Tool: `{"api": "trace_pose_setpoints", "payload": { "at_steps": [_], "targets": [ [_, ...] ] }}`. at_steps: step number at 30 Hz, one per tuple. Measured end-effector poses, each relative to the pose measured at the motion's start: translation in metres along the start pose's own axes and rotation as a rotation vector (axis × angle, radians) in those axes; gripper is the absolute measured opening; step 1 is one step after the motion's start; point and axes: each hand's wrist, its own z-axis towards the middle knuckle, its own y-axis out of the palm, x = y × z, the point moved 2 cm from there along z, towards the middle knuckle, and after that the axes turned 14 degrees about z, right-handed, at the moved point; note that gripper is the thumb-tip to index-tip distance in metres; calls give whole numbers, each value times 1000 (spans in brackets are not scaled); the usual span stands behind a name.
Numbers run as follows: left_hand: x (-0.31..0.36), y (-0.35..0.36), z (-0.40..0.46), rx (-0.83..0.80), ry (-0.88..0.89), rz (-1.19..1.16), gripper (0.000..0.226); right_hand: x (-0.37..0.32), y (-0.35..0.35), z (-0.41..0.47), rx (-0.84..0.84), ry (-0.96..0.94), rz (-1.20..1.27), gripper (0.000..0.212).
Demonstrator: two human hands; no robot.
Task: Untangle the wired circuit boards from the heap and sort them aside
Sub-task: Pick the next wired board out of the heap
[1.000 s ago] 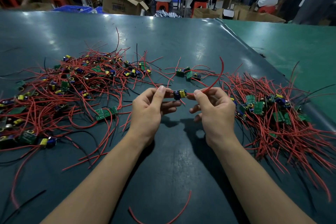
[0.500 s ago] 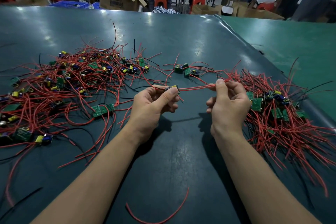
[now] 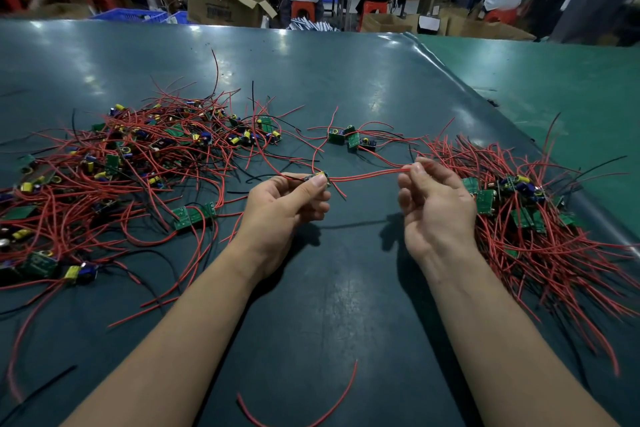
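Across the dark green table (image 3: 311, 80), the left hand (image 3: 284, 204) is pinching a small board (image 3: 317, 178) while the right hand (image 3: 436, 204) is pinching its red wires (image 3: 370, 174), seemingly taut, so yanking harder is risking torn solder joints.

Open cardboard box (image 3: 221, 3), red stools (image 3: 300, 9) behind table.

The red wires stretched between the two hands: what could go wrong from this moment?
1. The left hand pinches the small board while the right hand pulls its red wires taut; a harder pull might strain the solder joints.
2. Other wires from the left heap cross near the board and could snag, dragging more boards along.
3. The sorted pile lies close to the right hand, so the freed wires may tangle there again.
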Motion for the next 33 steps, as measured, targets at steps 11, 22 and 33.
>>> {"api": "trace_pose_setpoints", "payload": {
  "at_steps": [11, 22, 33],
  "targets": [
    [1, -3, 2, 205, 172, 93, 7, 3, 2, -1, 57, 79, 39, 13],
    [9, -7, -16, 368, 889, 831, 19, 30, 16, -39, -629, 156, -400, 23],
    [13, -3, -17, 259, 944, 1007, 23, 29, 13, -30, -465, 5, -430, 15]
  ]
}}
